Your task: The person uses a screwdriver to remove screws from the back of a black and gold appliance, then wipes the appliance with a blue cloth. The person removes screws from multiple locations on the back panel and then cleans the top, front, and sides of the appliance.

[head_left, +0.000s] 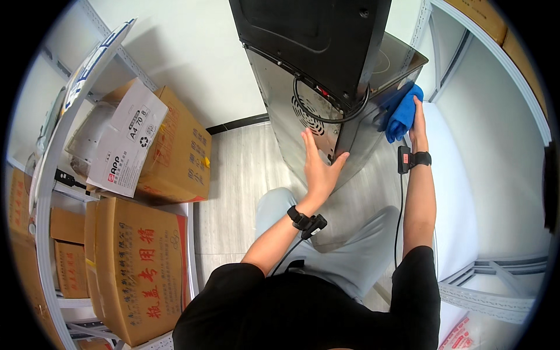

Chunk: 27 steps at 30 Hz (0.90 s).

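Observation:
A tall appliance (270,90) with a black upper panel, a grey metal side and slotted vents stands in front of me. Against its lower corner, by the vents, my left hand (322,172) rests with thumb and fingers apart, holding nothing. My right hand (418,123) grips a folded blue cloth (403,116) at the appliance's glossy right face. The cloth appears pressed to that face, though the exact contact is hidden. A black cable (298,100) loops across the vented side. At the back right shows the appliance's dark glass top (402,53).
On the left, a shelf rack (45,256) holds several cardboard boxes, including a large box (137,271) and an open box (181,149) with a white printed flap. White metal shelving (487,151) stands close on my right. Black wires trail from both wrist bands.

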Each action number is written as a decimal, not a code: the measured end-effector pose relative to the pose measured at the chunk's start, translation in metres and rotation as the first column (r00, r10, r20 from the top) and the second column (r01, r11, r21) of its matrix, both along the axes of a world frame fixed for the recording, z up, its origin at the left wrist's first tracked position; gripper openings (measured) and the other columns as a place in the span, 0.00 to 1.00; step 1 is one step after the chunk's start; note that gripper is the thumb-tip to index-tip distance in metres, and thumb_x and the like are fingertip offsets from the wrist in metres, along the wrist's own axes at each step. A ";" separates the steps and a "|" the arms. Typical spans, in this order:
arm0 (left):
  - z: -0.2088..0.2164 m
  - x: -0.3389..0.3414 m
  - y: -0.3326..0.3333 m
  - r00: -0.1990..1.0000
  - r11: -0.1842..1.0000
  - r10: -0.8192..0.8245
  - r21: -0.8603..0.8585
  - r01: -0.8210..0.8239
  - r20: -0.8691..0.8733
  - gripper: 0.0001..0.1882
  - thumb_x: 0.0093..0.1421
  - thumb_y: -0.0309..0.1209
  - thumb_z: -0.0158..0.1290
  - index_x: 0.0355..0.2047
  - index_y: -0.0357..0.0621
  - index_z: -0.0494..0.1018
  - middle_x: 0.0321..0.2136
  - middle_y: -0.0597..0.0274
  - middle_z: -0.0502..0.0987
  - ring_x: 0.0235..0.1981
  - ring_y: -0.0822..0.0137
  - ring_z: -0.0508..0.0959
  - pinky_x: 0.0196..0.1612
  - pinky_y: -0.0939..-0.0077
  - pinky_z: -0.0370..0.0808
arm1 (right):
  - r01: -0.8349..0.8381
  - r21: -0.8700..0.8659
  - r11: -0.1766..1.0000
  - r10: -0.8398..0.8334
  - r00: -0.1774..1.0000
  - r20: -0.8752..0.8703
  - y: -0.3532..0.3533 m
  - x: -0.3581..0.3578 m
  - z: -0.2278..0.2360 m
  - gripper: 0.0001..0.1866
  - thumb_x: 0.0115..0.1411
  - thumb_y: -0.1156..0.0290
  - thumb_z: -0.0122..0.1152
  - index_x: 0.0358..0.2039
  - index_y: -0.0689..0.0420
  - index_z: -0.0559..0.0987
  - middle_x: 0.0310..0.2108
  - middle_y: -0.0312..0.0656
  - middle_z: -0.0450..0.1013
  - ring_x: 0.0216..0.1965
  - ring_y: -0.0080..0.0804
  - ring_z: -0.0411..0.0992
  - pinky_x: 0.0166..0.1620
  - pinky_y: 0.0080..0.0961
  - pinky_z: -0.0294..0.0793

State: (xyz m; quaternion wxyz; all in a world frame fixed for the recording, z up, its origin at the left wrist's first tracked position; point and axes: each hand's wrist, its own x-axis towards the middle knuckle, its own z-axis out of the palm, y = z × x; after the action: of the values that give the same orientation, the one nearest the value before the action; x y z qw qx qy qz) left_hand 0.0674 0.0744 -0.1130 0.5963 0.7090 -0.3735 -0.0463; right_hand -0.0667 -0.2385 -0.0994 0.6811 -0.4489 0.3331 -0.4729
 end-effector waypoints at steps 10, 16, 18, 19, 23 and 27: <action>-0.006 0.018 -0.001 0.996 0.997 0.022 -0.080 -0.015 0.085 0.56 0.46 0.30 0.71 0.68 0.34 0.47 0.64 0.36 0.60 0.56 0.58 0.74 0.58 0.67 0.70 | 0.079 -0.013 0.997 -0.079 0.997 -0.012 -0.005 0.006 -0.013 0.37 0.60 0.47 0.58 0.59 0.63 0.67 0.52 0.45 0.71 0.49 0.36 0.71 0.53 0.29 0.71; -0.005 0.044 0.008 0.997 0.994 -0.075 -0.080 0.076 0.013 0.57 0.46 0.32 0.71 0.69 0.34 0.46 0.64 0.34 0.57 0.60 0.54 0.70 0.59 0.67 0.69 | 0.146 -0.060 0.987 -0.147 0.989 0.002 0.003 0.011 -0.023 0.33 0.61 0.49 0.58 0.55 0.63 0.70 0.47 0.44 0.73 0.45 0.34 0.72 0.49 0.27 0.73; -0.006 0.054 0.013 0.995 0.992 -0.083 -0.086 0.088 0.059 0.55 0.48 0.28 0.70 0.68 0.30 0.45 0.63 0.41 0.63 0.58 0.65 0.70 0.61 0.68 0.68 | 0.168 -0.052 0.984 -0.169 0.986 -0.014 0.013 0.011 -0.024 0.32 0.61 0.49 0.58 0.55 0.64 0.70 0.46 0.44 0.73 0.44 0.34 0.73 0.49 0.27 0.73; -0.006 0.062 0.015 0.992 0.988 -0.120 -0.092 0.124 0.046 0.56 0.48 0.28 0.70 0.68 0.30 0.44 0.63 0.41 0.62 0.59 0.65 0.69 0.62 0.67 0.67 | 0.172 -0.044 0.984 -0.173 0.985 -0.016 0.018 0.013 -0.022 0.33 0.61 0.49 0.58 0.55 0.64 0.70 0.47 0.45 0.73 0.45 0.34 0.73 0.48 0.27 0.73; -0.010 0.099 0.019 0.967 0.965 -0.251 -0.095 0.246 -0.036 0.55 0.49 0.25 0.69 0.69 0.33 0.44 0.63 0.48 0.63 0.60 0.63 0.69 0.64 0.67 0.65 | 0.257 -0.039 0.966 -0.259 0.964 -0.055 0.039 0.022 -0.018 0.34 0.61 0.49 0.58 0.56 0.65 0.69 0.49 0.47 0.72 0.46 0.36 0.72 0.48 0.29 0.74; -0.011 0.147 0.014 0.905 0.900 -0.418 -0.171 0.400 -0.082 0.56 0.47 0.29 0.71 0.69 0.37 0.47 0.63 0.48 0.64 0.62 0.62 0.68 0.62 0.64 0.66 | 0.313 -0.119 0.942 -0.317 0.948 -0.013 0.064 0.029 -0.021 0.32 0.61 0.51 0.57 0.55 0.63 0.69 0.48 0.49 0.72 0.46 0.38 0.73 0.49 0.31 0.74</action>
State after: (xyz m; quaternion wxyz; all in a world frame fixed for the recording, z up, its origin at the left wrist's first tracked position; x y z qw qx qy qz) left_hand 0.2146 0.0882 -0.1237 0.6458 0.5638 -0.4810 -0.1836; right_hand -0.0378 -0.1747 -0.1205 0.5642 -0.4360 0.3834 -0.5870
